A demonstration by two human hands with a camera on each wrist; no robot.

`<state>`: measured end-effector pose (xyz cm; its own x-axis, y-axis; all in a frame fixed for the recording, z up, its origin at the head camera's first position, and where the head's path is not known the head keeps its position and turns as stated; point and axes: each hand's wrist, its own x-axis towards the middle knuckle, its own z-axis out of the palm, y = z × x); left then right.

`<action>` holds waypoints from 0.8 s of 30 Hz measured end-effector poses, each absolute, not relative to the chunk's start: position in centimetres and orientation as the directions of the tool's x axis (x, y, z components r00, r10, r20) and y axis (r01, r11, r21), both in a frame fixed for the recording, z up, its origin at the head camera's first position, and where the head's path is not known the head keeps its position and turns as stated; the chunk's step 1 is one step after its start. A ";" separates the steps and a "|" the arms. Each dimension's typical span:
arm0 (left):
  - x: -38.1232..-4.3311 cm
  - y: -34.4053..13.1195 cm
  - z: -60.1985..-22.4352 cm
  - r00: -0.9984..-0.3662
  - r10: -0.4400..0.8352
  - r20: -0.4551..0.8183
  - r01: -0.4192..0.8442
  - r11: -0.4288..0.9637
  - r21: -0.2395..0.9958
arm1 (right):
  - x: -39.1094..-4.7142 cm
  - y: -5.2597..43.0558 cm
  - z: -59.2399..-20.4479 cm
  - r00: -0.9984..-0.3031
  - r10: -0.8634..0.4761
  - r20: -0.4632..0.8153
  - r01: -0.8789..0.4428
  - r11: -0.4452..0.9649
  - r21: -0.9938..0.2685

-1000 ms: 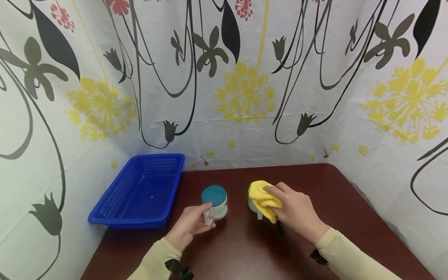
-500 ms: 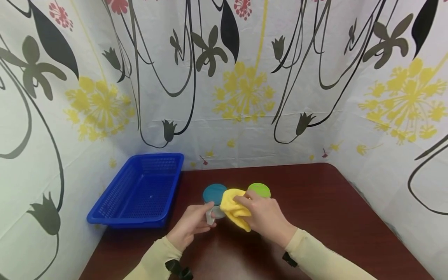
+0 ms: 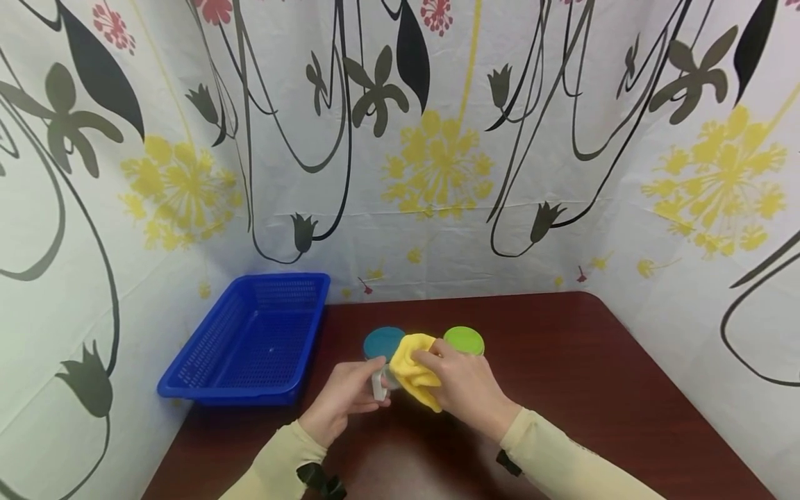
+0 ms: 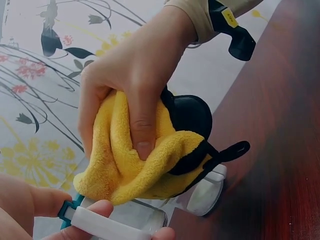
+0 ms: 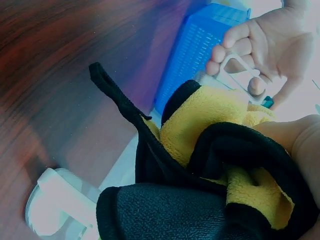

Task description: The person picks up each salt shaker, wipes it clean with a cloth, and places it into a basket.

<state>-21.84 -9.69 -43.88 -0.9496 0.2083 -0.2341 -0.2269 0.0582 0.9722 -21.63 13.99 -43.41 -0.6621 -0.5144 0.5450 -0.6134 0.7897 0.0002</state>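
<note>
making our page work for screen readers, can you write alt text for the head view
A person's right grip holds a yellow cloth at a blue-lidded cup while the left grip holds its handle. A green-lidded cup sits to its right on a dark red table; a blue basket is to the left.

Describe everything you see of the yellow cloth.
The cloth looks soft and fluffy: yellow on one face, dark grey on the other, with a black border and a black hanging loop sticking out. It is bunched into loose folds, gripped by the right hand, and appears to lie against the blue-lidded mug, hiding part of it.
</note>
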 end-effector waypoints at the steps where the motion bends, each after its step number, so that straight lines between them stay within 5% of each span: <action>1: -21.8 -9.7 -43.9 -0.951 0.203 -0.233 -0.226 0.057 0.972 | -21.6 14.0 -43.5 -0.664 -0.513 0.545 -0.612 0.791 -0.001; 24: -21.7 -9.9 -43.7 -0.962 0.162 -0.221 -0.216 0.048 0.975 | -22.8 14.9 -46.1 -0.698 -0.582 0.418 -0.640 0.768 0.001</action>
